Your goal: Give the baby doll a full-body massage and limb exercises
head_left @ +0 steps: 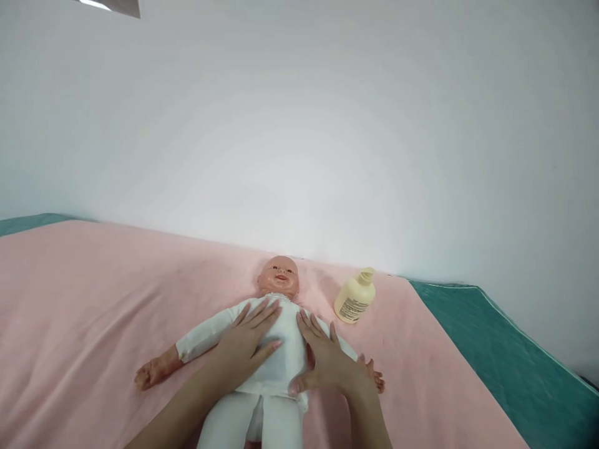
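Note:
A baby doll (283, 368) in white cloth lies on its back, its head toward the wall and its arms spread out. My left hand (246, 343) rests flat on the left side of its chest, fingers stretched toward the shoulder. On the right side of the chest lies my right hand (322, 358), fingers apart, its thumb near the doll's waist. Neither hand grips anything. Just beyond my right hand, a pale yellow pump bottle (354, 298) stands upright, slightly apart from the doll's arm. The doll's lower legs run out of the frame.
A pink cloth (93, 299) with soft wrinkles lies under the doll and the bottle. Green covering (505, 349) shows beyond it at the right and far left. A white wall (299, 125) rises directly behind. Some dark-edged object (119, 6) juts in at the top left.

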Demonstrator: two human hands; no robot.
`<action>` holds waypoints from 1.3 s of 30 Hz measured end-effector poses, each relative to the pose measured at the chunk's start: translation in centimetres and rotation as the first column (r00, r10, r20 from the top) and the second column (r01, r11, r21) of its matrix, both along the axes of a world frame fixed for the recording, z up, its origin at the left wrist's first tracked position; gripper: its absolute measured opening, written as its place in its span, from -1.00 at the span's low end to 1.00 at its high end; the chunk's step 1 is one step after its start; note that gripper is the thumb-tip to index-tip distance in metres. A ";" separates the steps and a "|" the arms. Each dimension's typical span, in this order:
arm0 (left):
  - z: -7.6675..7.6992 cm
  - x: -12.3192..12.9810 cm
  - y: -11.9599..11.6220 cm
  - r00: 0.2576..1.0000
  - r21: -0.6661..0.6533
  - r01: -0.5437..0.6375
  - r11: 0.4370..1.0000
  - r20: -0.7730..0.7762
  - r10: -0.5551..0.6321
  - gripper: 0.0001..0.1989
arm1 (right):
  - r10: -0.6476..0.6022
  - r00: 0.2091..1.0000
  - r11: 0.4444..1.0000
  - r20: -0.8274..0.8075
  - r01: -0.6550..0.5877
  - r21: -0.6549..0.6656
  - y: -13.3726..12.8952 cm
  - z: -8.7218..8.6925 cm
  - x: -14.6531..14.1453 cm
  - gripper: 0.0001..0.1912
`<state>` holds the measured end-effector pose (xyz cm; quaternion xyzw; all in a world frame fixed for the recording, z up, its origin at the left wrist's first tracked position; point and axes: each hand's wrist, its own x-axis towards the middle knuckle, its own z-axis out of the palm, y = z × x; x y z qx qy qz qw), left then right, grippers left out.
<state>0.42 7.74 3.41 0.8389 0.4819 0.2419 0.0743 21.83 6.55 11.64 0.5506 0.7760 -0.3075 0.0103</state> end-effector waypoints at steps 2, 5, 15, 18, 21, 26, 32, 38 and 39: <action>-0.7 -0.2 0.4 0.982 0.018 -0.190 0.982 -0.001 0.190 -0.48 | 0.026 1.000 1.000 0.008 -0.026 -0.018 0.3 -0.3 0.0 0.23; -1.2 -0.6 0.8 0.926 0.038 -0.374 0.927 -0.041 0.376 -0.50 | 0.034 0.999 0.999 0.018 -0.034 -0.025 0.6 -0.6 0.1 0.25; -2.7 -2.6 2.0 0.878 0.152 -0.415 0.897 -0.193 0.439 -0.47 | 0.374 0.836 0.927 -0.401 -0.344 0.146 -2.4 0.7 -3.0 -0.31; -3.4 -3.0 2.5 0.877 0.138 -0.404 0.904 -0.222 0.425 -0.42 | 0.454 0.768 0.888 -0.452 -0.429 0.165 -2.8 -0.5 -4.5 -0.32; -3.6 -3.2 2.7 0.891 0.117 -0.364 0.924 -0.246 0.382 -0.45 | 0.435 0.790 0.900 -0.432 -0.396 0.182 -1.9 -2.0 -4.9 -0.39; -3.1 -3.3 2.4 0.908 0.077 -0.347 0.935 -0.222 0.356 -0.48 | 0.317 0.901 0.938 -0.298 -0.252 0.237 0.4 -3.4 -3.9 -0.37; -3.1 -3.2 2.3 0.916 0.066 -0.367 0.928 -0.146 0.373 -0.46 | 0.151 0.974 0.974 -0.169 -0.117 0.195 1.4 -4.4 -2.5 -0.13; -2.1 -2.6 2.2 0.959 0.064 -0.281 0.958 0.046 0.278 -0.52 | 0.074 0.994 0.995 -0.082 -0.068 0.077 1.3 -3.5 -1.0 0.03; -1.3 -2.3 1.8 0.969 0.040 -0.237 0.971 0.076 0.233 -0.54 | 0.072 0.995 0.996 -0.071 -0.068 0.061 1.2 -3.3 -0.8 0.06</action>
